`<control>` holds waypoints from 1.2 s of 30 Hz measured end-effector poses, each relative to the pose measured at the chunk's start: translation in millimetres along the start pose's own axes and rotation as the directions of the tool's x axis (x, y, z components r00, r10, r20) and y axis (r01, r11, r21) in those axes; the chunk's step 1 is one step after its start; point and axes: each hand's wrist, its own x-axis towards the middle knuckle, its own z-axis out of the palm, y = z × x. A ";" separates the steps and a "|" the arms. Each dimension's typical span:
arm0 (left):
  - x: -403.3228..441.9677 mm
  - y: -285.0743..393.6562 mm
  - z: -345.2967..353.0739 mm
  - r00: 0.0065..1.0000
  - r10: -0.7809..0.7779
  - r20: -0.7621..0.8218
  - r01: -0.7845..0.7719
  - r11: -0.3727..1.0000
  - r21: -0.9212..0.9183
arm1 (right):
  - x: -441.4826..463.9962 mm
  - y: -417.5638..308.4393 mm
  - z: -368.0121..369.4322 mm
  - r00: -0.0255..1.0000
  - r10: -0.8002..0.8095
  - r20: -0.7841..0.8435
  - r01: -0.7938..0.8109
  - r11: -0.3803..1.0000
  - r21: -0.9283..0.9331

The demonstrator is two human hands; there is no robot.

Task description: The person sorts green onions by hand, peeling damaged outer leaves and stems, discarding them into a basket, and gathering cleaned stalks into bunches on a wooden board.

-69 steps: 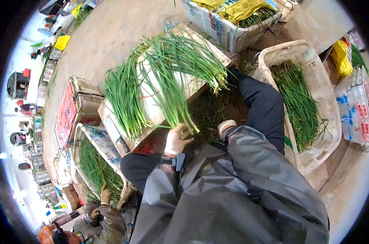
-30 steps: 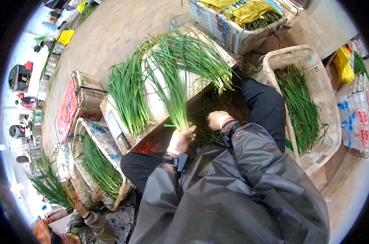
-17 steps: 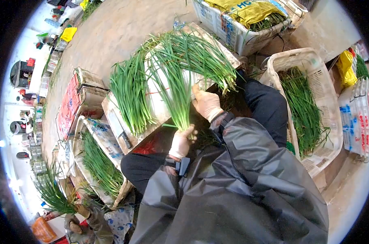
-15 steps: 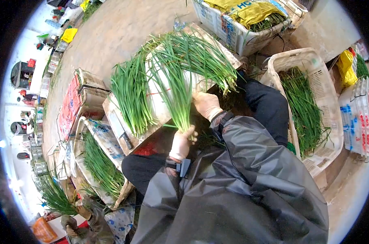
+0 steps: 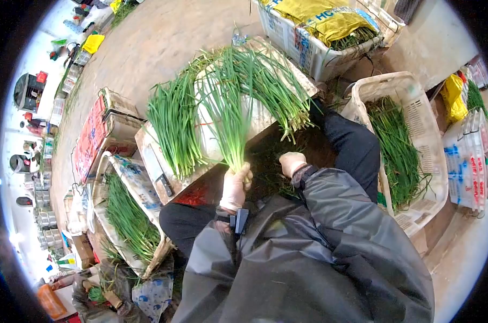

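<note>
A bunch of green garlic chives point(image 5: 230, 126) rises from my left hand point(image 5: 236, 185), which is closed round its pale stem ends. Its leaves fan out over a white-covered board point(image 5: 208, 137). My right hand point(image 5: 292, 163) is closed in a loose fist above the dark gap between my knees; whatever its fingers hold is hidden. Both hands look gloved. One pile of chives point(image 5: 174, 126) lies on the board's left side. Another pile point(image 5: 284, 99) lies at the right, roots toward me. A knife point(image 5: 162, 180) rests on the board's left edge.
At my right stands a white plastic crate point(image 5: 411, 81) with chives in it. Another crate point(image 5: 287, 40), topped by a yellow sack point(image 5: 330, 21), is at the back right. To the left is a crate of chives point(image 5: 128, 215). Another person's hand point(image 5: 112, 297) shows at lower left.
My right hand has moved down and right, away from the chives, toward my lap. My left hand still grips the bunch, slightly further left. The other person's hands at lower left have shifted.
</note>
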 end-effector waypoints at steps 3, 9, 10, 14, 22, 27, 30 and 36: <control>0.3 -0.3 3.4 1.000 0.006 0.015 -0.006 1.000 -0.013 | -40.8 -1.5 -39.9 0.956 -0.021 0.293 0.041 0.997 -0.062; -1.3 -5.0 4.7 0.991 -0.043 0.128 0.028 0.993 0.118 | -30.3 -14.7 -39.0 0.953 -0.277 0.124 -0.015 0.366 0.931; -2.4 -5.1 9.3 0.986 -0.059 0.153 0.037 0.989 0.146 | -41.2 -27.5 -49.1 0.962 -0.272 -0.009 0.087 0.276 0.957; 1.2 -28.9 7.6 0.963 -0.164 0.212 0.073 0.921 0.383 | -37.3 -55.4 -46.8 0.910 -0.413 -0.029 -0.036 -0.150 0.988; -17.3 -14.0 26.8 0.874 -0.373 0.310 0.012 0.656 0.755 | -43.1 -49.7 -64.8 0.948 -0.318 -0.020 -0.114 -0.398 0.910; -7.3 -58.2 13.5 0.802 -0.534 0.267 -0.248 0.109 0.963 | -36.4 -12.9 -65.2 0.939 -0.338 0.067 -0.201 -0.378 0.904; -13.3 -47.8 14.8 0.844 -0.490 0.218 -0.276 -0.049 0.960 | -32.0 -6.1 -60.1 0.925 -0.377 0.044 -0.202 -0.390 0.898; 6.0 -31.6 3.4 1.000 0.008 0.012 -0.014 0.450 0.893 | -30.1 -1.3 -55.9 0.912 -0.408 0.033 -0.188 -0.347 0.919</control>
